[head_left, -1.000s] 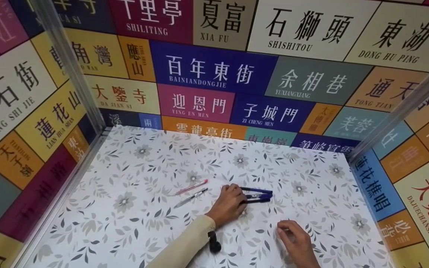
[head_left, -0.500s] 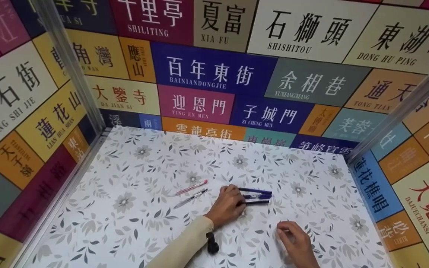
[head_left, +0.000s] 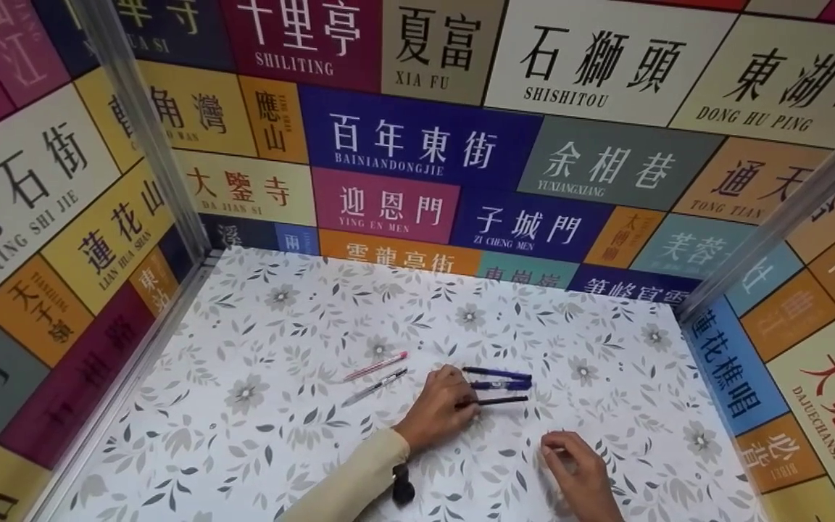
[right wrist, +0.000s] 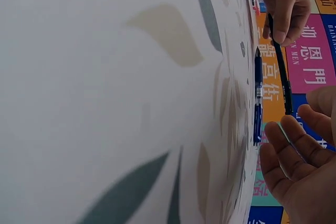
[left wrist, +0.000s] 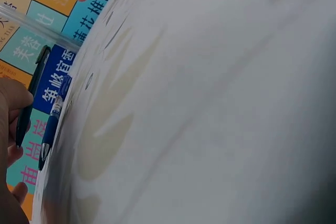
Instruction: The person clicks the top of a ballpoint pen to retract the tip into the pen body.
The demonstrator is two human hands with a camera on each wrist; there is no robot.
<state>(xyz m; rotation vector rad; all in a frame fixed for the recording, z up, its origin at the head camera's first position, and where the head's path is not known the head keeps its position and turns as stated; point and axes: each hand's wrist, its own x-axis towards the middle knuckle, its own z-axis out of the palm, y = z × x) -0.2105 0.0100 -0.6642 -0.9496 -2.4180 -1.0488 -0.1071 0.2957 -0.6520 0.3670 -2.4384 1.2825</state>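
My left hand [head_left: 441, 407] pinches a dark pen [head_left: 503, 400] between thumb and fingers; the pen points right, and the right wrist view shows it [right wrist: 281, 72] raised off the table. Just beyond it lie a blue pen [head_left: 502, 386] with a clear label section and a dark blue pen [head_left: 512, 375], their left ends partly behind the hand. In the left wrist view the blue pen [left wrist: 51, 124] rests on the cloth beside the held one. To the right and nearer me, my right hand [head_left: 580, 471] holds nothing, its fingers loosely bent.
Left of my left hand lie a pink-capped pen [head_left: 376, 367] and a clear pen with a dark tip [head_left: 375, 386], side by side. A floral-patterned cloth [head_left: 258, 449] covers the table. Printed panels [head_left: 417, 138] with metal corner posts [head_left: 171, 159] enclose three sides.
The dark pen in my left hand has come away from the blue pens, towards me, and the gap between them has widened. My right hand has stayed almost still.
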